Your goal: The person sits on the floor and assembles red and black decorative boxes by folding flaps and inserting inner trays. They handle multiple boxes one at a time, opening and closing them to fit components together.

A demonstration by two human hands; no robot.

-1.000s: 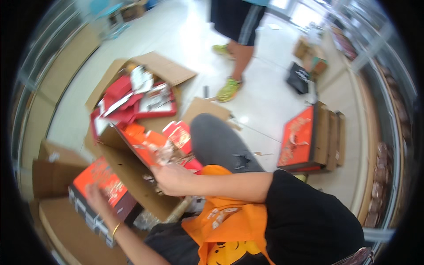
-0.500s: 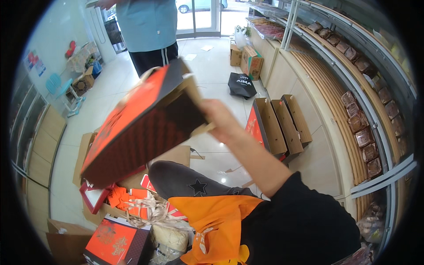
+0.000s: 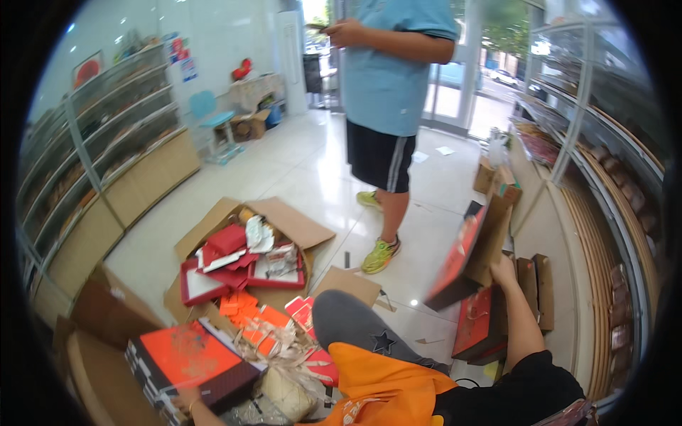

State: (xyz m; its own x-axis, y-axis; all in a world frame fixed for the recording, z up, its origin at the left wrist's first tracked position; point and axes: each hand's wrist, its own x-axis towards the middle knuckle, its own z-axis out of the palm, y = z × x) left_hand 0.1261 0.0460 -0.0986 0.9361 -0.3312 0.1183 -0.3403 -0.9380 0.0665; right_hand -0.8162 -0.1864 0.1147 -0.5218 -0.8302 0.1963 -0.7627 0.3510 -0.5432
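1. Open red box is held by the right hand, fingers closed on its near right edge; box lies far and left of that hand, tilted, long axis running from near left to far right.
2. Row of open boxes is set on the floor at the right, beside the right hand and near side of the held box; overlap is seen, contact cannot be told.
3. Closed red-and-dark box is placed at near left, touched by the left hand at its near side; whether it is gripped cannot be told. Right hand is well apart from it.
4. Between the hands: knee, orange packets and carton filled with red packaging.
5. Right side is bounded by a wooden cabinet; far side is partly blocked by a standing person.
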